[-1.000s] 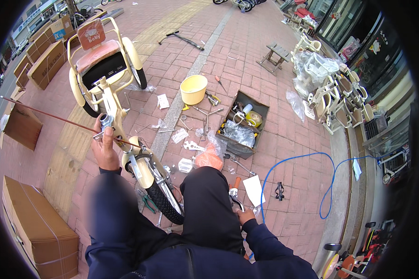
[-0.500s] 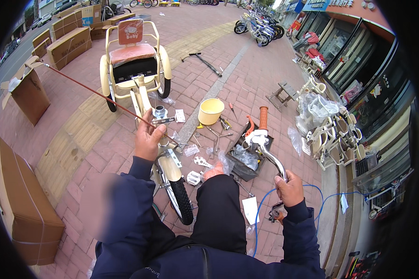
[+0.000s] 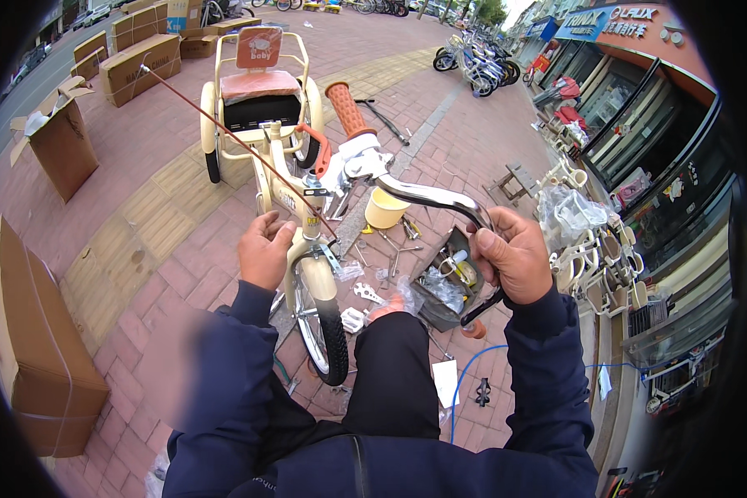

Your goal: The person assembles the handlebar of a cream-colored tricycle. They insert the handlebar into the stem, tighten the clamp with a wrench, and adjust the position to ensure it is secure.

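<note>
Overhead, the right hand clasps the chrome handlebar whose orange grip rises beyond it, while the left hand curls around the cream tricycle's head tube.

Around me on the brick pavement: yellow bucket just past my knee, open toolbox w/ parts & plastic bags beside it, loose wrenches between the two. Blue hose curls off to my right. Cardboard boxes: a big one near left, an open one further up, more at the top. Parked bikes far back. Cream frames stacked by the shopfront, small wooden stool nearby.
</note>
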Demonstrator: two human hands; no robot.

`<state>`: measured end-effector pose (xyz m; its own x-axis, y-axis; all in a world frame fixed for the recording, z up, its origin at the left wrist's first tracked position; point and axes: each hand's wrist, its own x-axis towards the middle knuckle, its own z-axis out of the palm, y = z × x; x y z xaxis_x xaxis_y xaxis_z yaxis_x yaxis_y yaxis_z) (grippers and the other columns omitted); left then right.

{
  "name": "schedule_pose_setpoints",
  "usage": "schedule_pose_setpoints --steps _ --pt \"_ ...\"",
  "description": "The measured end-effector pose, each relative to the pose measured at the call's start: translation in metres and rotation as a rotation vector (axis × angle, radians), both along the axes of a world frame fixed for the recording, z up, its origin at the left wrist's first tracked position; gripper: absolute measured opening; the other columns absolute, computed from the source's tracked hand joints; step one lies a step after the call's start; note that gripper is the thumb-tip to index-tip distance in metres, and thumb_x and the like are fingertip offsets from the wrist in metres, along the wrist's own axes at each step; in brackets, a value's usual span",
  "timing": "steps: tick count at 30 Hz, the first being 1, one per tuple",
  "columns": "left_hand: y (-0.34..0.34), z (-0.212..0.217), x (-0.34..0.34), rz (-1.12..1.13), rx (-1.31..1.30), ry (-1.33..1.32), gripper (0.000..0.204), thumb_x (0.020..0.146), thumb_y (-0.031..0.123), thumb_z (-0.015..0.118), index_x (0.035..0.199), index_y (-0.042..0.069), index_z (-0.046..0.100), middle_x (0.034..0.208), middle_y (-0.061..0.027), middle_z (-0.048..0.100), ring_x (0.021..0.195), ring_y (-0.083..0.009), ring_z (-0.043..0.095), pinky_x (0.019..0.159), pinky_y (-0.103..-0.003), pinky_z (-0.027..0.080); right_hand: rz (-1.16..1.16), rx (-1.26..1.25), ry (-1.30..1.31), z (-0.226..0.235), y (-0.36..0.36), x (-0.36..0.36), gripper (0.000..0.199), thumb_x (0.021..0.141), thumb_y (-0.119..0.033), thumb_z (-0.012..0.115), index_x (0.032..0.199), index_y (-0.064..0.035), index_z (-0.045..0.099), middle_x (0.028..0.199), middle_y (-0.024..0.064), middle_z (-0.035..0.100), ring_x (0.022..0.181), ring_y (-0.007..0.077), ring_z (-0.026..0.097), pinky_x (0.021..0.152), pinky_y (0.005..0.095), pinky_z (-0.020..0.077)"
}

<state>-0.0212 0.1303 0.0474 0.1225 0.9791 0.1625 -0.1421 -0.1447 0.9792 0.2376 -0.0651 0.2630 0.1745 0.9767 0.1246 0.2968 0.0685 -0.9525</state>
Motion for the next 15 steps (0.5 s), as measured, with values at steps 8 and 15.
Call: schedule_pose_setpoints --steps 8,15 --pt "-0.028 0.012 0.005 -0.34 0.264 -0.28 0.051 0.093 0.019 0.062 0.136 -0.006 0.053 0.121 -0.0104 0.065 0.108 -0.0187 0.062 0.096 -0.032 0.048 0.138 -0.023 -0.065 -0.013 0.014 -0.023 0.047 0.093 -0.042 0.075 0.103 0.0022 0.062 0.075 0.0038 0.062 0.051 0.0053 0.05 0.046 0.0203 0.0345" --pt "-0.055 0.021 0.019 -0.457 0.204 -0.268 0.059 0.103 0.054 0.051 0.114 -0.003 0.059 0.073 0.0009 0.051 0.062 -0.0061 0.046 0.058 -0.022 0.037 0.035 0.099 -0.461 -0.042 0.032 -0.04 0.031 0.088 -0.017 0.078 0.108 0.0046 0.068 0.078 0.0099 0.067 0.065 0.0116 0.058 0.061 0.0261 0.0471"
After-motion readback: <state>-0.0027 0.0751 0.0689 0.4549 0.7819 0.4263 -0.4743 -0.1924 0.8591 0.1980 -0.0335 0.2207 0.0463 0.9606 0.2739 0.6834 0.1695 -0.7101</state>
